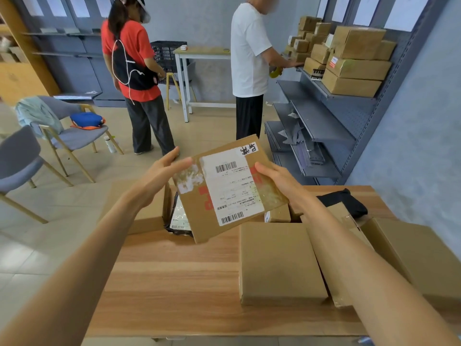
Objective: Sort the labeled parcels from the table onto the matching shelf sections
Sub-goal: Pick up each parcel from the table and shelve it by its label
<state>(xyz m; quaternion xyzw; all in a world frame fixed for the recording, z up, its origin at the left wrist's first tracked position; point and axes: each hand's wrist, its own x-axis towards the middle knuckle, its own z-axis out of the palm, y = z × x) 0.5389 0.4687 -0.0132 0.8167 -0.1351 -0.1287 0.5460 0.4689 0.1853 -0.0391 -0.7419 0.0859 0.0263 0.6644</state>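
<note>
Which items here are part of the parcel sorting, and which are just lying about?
Job: labeled parcel held in both hands; plain boxes on the table; shelf with stacked parcels.

Lying about: chairs, blue bag, bottle, black crate.

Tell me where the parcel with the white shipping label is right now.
In the head view the labeled parcel is centre frame, held up above the wooden table between the left hand and right hand, in front of the grey shelf unit.
</note>
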